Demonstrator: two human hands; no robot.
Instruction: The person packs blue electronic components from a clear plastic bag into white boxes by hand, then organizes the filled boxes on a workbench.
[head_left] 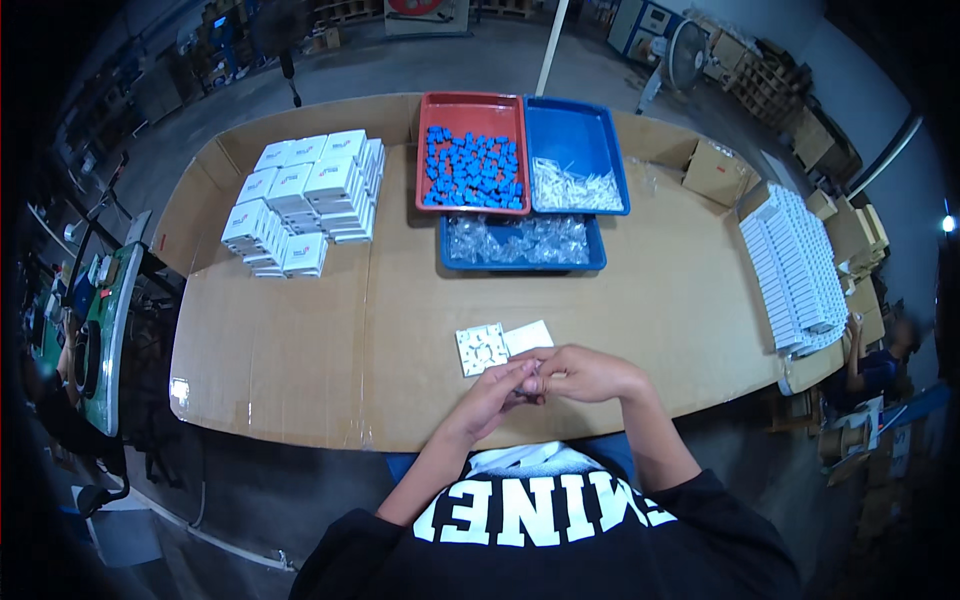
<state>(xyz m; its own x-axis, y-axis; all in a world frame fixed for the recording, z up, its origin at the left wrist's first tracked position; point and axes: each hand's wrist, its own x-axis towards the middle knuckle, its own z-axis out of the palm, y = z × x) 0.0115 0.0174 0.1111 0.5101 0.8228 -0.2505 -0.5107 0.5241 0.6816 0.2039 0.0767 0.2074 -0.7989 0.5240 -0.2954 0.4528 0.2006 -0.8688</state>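
Close to the table's near edge, my left hand point(490, 397) and my right hand point(587, 374) meet with fingertips pressed together. Both are closed around something small that the fingers mostly hide; its kind cannot be made out. Just beyond my left hand lies a square white plastic plate point(482, 349) with cut-outs and a round pattern in its middle. Beside it on the right, a plain white square piece point(530, 337) lies partly behind my right hand.
A red tray point(475, 100) of blue parts and a blue tray point(575, 115) of white pieces stand at the back. Before them, another blue tray point(520, 266) holds clear plastic bags. White boxes point(290, 190) are stacked left; long white stacks point(795, 270) stand right. People sit at both sides.
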